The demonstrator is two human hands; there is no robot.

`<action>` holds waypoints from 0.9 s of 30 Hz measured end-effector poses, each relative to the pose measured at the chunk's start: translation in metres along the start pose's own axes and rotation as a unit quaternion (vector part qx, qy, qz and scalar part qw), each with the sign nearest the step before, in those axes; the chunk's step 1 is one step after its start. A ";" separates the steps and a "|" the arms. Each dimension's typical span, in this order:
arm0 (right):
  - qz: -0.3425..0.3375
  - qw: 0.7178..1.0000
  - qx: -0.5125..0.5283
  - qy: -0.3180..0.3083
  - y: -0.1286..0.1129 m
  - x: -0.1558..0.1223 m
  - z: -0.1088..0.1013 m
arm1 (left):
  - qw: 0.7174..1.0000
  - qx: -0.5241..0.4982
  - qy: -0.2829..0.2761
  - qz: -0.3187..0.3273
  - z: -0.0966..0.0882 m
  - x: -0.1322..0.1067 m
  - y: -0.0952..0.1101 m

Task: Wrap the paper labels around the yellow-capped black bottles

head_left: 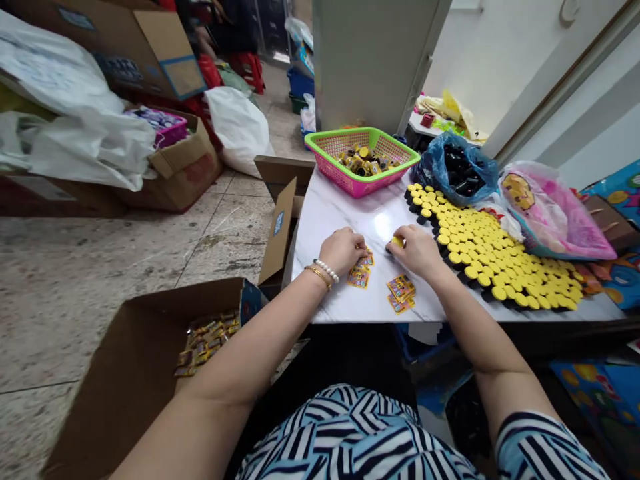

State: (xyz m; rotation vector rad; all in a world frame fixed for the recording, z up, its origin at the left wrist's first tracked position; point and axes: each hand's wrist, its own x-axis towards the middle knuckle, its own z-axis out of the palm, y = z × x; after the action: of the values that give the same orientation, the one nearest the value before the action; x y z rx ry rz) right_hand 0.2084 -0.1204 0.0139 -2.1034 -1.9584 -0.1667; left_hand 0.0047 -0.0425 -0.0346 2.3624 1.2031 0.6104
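Note:
My left hand (343, 252) wears a bead bracelet and a gold bangle. Its fingers pinch together at the top of a small spread of orange printed cards (359, 277) on the white table. Opposite it, my right hand (416, 251) grips a small black container with a yellow lid (397, 241), partly covered by the fingers. Below that hand lies a second little pile of orange printed cards (401, 288). Many similar yellow-lidded containers (493, 250) stand packed together on the right of the table.
A pink and green basket (356, 185) holding more yellow pieces stands at the table's back. A blue bag (434, 157) of black pieces and a pink tray (580, 227) sit behind the containers. At lower left, an open cardboard box (115, 373) contains small yellow packets (213, 340).

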 end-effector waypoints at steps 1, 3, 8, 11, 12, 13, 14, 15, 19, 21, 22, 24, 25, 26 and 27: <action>-0.005 1.000 0.016 0.010 0.001 -0.002 0.002 | 1.000 -0.003 0.004 0.004 0.001 0.000 0.000; -0.014 0.998 0.057 0.014 0.011 0.003 -0.001 | 1.000 -0.022 0.017 0.015 0.004 0.001 -0.001; 0.038 0.981 0.175 0.078 0.051 0.035 -0.028 | 0.982 -0.147 0.111 0.029 0.005 0.006 -0.006; 0.050 0.965 0.249 0.064 0.045 0.042 -0.029 | 0.975 -0.171 0.142 0.028 0.003 0.008 -0.009; 0.043 0.960 0.270 0.054 0.037 0.042 -0.025 | 0.974 -0.173 0.147 0.024 0.003 0.009 -0.010; 0.033 0.956 0.286 0.049 0.026 0.041 -0.020 | 0.972 -0.179 0.154 0.017 0.002 0.009 -0.010; 0.023 0.953 0.299 0.047 0.015 0.039 -0.014 | 0.967 -0.194 0.163 0.007 0.001 0.010 -0.011; 0.013 0.948 0.314 0.042 0.004 0.037 -0.008 | 0.960 -0.220 0.176 -0.007 0.000 0.010 -0.011; 0.011 0.921 0.389 -0.009 -0.027 0.031 0.014 | 0.903 -0.382 0.187 -0.057 -0.003 0.011 -0.006; 0.024 0.901 0.431 -0.025 -0.032 0.029 0.020 | 0.880 -0.445 0.154 -0.056 -0.006 0.008 -0.001; 0.027 0.891 0.453 -0.029 -0.032 0.028 0.021 | 0.872 -0.468 0.134 -0.055 -0.007 0.007 0.002; 0.029 0.872 0.489 -0.019 -0.032 0.026 0.022 | 0.849 -0.514 0.106 -0.064 -0.011 0.005 0.006; 0.030 0.866 0.499 -0.006 -0.031 0.025 0.022 | 0.830 -0.543 0.099 -0.077 -0.013 0.004 0.007; 0.032 0.862 0.506 0.008 -0.031 0.023 0.021 | 0.807 -0.576 0.092 -0.093 -0.014 0.004 0.008; 0.033 0.859 0.511 0.021 -0.031 0.022 0.020 | 0.782 -0.609 0.080 -0.110 -0.015 0.004 0.008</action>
State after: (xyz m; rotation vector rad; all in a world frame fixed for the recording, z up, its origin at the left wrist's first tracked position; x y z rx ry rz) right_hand 0.1775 -0.0919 0.0037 -1.3945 -1.4075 0.6870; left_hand 0.0036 -0.0414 -0.0170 1.0619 0.7100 1.0815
